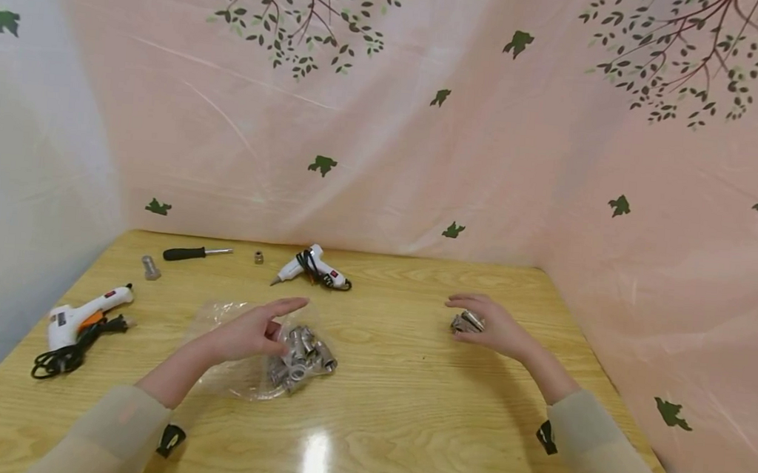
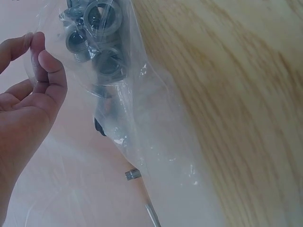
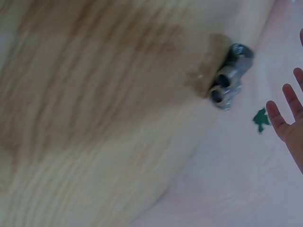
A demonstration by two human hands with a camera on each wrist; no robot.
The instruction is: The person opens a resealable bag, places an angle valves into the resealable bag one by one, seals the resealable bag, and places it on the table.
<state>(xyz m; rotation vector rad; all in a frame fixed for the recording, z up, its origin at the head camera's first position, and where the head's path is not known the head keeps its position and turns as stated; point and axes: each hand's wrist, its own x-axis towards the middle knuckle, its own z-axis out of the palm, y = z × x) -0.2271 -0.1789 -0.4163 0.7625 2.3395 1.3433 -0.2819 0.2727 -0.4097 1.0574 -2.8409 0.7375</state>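
My left hand (image 1: 247, 337) is over a clear plastic bag (image 1: 227, 380), index finger stretched out and the other fingers loosely bent. Beside its fingertips lie several shiny, hollow metal fittings (image 1: 299, 360); in the left wrist view their round ends (image 2: 102, 19) show through the film. Whether those fingers touch the film is hard to tell. On the right, my right hand (image 1: 495, 327) hovers with thumb and fingers spread around a small group of tubular metal fittings (image 1: 467, 322). The right wrist view shows these fittings (image 3: 227, 78) on the table, apart from the straight fingers.
Two white glue guns (image 1: 329, 273) (image 1: 68, 323) lie with black cords, one at the back, one at the left. A black-handled screwdriver (image 1: 184, 254), a large bolt (image 1: 150, 268) and a small metal fitting (image 1: 258, 257) lie back left. Printed cloth (image 1: 388, 207) borders the wooden table (image 1: 404, 431).
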